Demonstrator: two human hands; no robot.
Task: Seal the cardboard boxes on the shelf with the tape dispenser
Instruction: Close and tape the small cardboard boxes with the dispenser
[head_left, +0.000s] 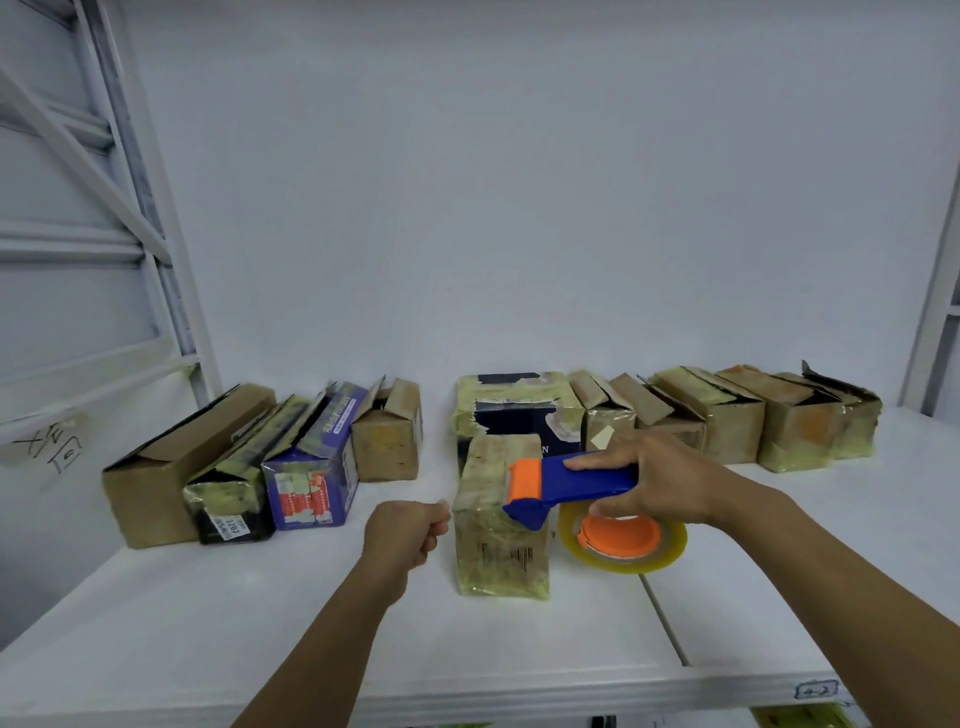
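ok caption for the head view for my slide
Right hand holds the tape dispenser against a small taped box; left hand curled beside it.

1. White label (232, 526) on the near end of the black box (228, 493), left part of the shelf (208, 623): "3202"; smaller print illegible.
2. Navy box (519, 428), back centre: one white letter, "N".
3. Handwritten tag (816, 690), shelf's front edge, right corner: "4-2".
4. Blue box (311, 488): print unreadable.
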